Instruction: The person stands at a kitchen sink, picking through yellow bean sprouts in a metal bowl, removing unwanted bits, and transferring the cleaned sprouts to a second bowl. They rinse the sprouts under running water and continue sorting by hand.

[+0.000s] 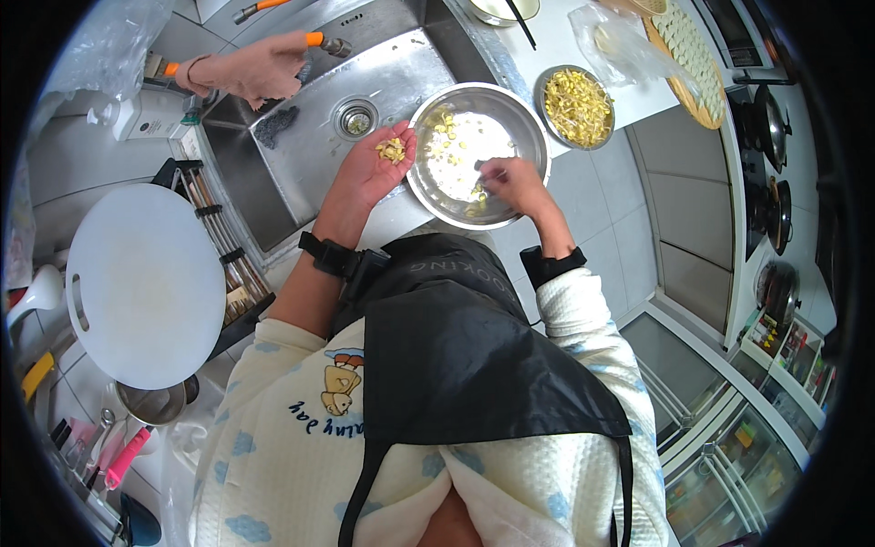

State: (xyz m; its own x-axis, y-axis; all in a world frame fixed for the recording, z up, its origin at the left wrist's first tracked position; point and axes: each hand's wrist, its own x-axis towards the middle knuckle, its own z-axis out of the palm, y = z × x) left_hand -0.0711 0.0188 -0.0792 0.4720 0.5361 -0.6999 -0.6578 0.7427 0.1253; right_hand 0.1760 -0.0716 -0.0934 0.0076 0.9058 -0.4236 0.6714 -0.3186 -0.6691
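A wide stainless steel bowl (478, 215) sits at the sink's right edge, with loose yellow bean sprout heads in its bottom. My left hand (376, 164) lies palm up at the bowl's left rim, cupping a small pile of yellow sprout heads (391, 150). My right hand (511, 183) reaches over the right side of the bowl, fingertips bent together above the sprout bits inside; whether they pinch anything I cannot tell. Just beyond the bowl to the right stands a smaller metal bowl heaped with yellow bean sprouts (578, 108).
A steel sink (410, 65) with a drain (355, 119) and a dark scrubber (276, 127) lies left of the bowl. A brown cloth (249, 68) hangs over the faucet. A plastic bag (615, 48) and a wooden board of pale dough pieces (687, 61) rest on the right counter. A white cutting board (147, 287) stands at left.
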